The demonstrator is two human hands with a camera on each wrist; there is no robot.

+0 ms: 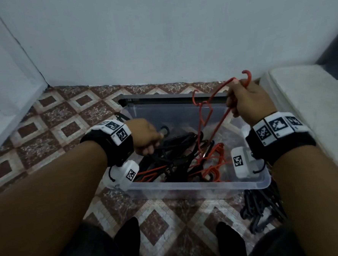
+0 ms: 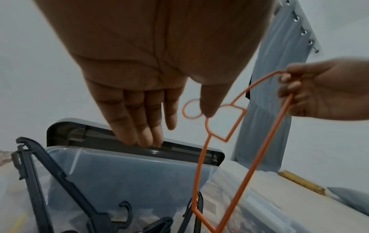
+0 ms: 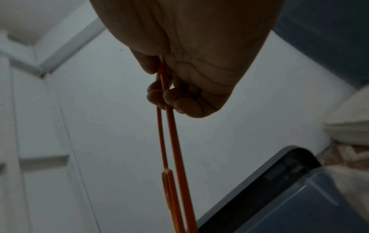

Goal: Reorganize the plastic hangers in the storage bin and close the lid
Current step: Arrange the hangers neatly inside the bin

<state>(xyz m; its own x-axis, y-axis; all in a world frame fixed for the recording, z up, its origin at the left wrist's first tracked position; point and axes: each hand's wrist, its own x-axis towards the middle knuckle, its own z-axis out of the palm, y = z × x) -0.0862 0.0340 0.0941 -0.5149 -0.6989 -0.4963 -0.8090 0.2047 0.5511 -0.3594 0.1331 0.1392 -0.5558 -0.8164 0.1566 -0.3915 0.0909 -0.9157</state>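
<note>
A clear plastic bin [image 1: 197, 186] sits on the tiled floor, holding a tangle of black hangers [image 1: 175, 153] and orange hangers [image 1: 216, 164]. My right hand [image 1: 241, 101] grips one thin orange hanger [image 1: 249, 75] near its hook and holds it raised over the bin's right side, its far end hanging down into the bin. In the right wrist view the fingers [image 3: 171, 96] curl round the orange hanger [image 3: 177, 157]. My left hand [image 1: 147, 137] hovers over the bin's left side above the black hangers, fingers [image 2: 143, 126] straight and holding nothing. The grey lid [image 1: 172, 96] stands behind the bin.
A pile of black hangers [image 1: 262, 207] lies on the floor by the bin's front right corner. A white mattress or cushion [image 1: 305, 99] is at the right. White walls close off the back and left. My feet [image 1: 127, 237] are in front of the bin.
</note>
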